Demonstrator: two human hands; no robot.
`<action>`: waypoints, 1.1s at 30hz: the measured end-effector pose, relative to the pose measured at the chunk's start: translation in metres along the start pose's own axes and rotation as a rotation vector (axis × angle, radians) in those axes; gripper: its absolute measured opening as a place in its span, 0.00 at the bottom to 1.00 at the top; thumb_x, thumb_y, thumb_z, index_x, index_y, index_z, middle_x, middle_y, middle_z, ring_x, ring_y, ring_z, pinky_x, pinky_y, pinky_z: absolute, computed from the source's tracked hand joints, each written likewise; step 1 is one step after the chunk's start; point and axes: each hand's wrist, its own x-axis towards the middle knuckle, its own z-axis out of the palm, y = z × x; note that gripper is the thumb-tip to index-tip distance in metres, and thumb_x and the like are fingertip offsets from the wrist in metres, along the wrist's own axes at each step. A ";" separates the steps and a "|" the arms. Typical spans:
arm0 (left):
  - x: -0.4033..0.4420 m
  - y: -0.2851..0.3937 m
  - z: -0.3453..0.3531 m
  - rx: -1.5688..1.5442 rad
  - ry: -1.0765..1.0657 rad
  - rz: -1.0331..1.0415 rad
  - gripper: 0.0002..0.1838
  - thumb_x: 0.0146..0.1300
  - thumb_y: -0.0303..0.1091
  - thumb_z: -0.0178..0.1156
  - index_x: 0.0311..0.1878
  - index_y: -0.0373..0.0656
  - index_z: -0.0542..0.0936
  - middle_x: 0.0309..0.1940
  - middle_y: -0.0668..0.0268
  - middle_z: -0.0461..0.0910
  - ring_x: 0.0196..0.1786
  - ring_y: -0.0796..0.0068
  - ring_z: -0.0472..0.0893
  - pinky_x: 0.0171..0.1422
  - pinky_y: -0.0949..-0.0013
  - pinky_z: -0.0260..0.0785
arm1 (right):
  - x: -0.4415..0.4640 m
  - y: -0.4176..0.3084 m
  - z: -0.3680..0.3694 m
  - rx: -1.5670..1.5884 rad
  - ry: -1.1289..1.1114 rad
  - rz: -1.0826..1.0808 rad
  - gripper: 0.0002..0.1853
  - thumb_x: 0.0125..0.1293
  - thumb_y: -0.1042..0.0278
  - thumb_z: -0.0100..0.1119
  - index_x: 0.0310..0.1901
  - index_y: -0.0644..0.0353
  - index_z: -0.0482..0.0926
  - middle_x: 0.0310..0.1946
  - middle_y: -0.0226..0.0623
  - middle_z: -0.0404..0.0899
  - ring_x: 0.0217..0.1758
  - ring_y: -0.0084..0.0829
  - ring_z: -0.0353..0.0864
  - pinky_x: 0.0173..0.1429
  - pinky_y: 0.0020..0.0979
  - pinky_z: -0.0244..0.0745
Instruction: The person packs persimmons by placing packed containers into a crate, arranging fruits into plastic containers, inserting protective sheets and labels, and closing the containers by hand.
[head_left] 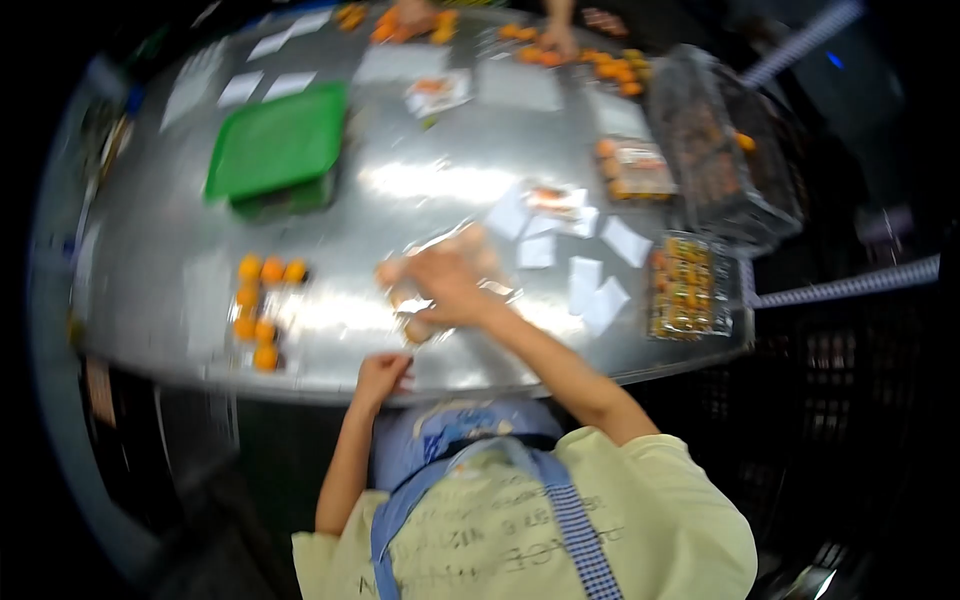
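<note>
A blurred clear plastic pack of round, pale orange fruit (472, 243) lies on the metal table in front of me. Over its top spreads my right hand (448, 287), gripping it with the fingers partly smeared by motion. My left hand (383, 377) is at the table's near edge, below the pack and apart from it. Its fingers are curled closed, and what they hold, if anything, is hidden. To the left, small orange fruits (247, 297) sit in an L-shaped row, seemingly in a clear tray. White paper slips (537, 250) and a printed label (556, 202) lie right of the pack.
A green-lidded box (280, 145) stands at left on the metal table (390, 225). At right are a filled fruit pack (684, 288), another pack (635, 168) and a large clear bag (705, 140). Other people's hands (558, 42) handle fruit at the far edge.
</note>
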 end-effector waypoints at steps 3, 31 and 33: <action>0.004 -0.005 -0.004 -0.206 0.084 0.101 0.21 0.61 0.27 0.62 0.58 0.34 0.72 0.42 0.55 0.81 0.34 0.70 0.83 0.29 0.71 0.79 | -0.020 -0.013 -0.006 -0.184 -0.335 0.049 0.45 0.44 0.51 0.72 0.65 0.53 0.64 0.70 0.44 0.55 0.75 0.49 0.49 0.68 0.61 0.51; 0.046 -0.025 0.045 -0.548 0.347 0.329 0.15 0.65 0.26 0.55 0.55 0.40 0.69 0.39 0.56 0.79 0.17 0.78 0.75 0.14 0.76 0.66 | -0.012 -0.039 0.061 -0.368 -0.242 -0.066 0.17 0.53 0.64 0.59 0.47 0.46 0.81 0.58 0.54 0.66 0.55 0.66 0.67 0.47 0.51 0.74; 0.051 -0.029 0.042 -0.495 0.361 0.314 0.16 0.66 0.27 0.54 0.56 0.42 0.69 0.30 0.59 0.81 0.13 0.81 0.72 0.12 0.79 0.61 | -0.004 -0.039 0.063 -0.433 -0.261 -0.090 0.13 0.54 0.64 0.58 0.41 0.47 0.84 0.59 0.49 0.67 0.58 0.63 0.67 0.53 0.57 0.68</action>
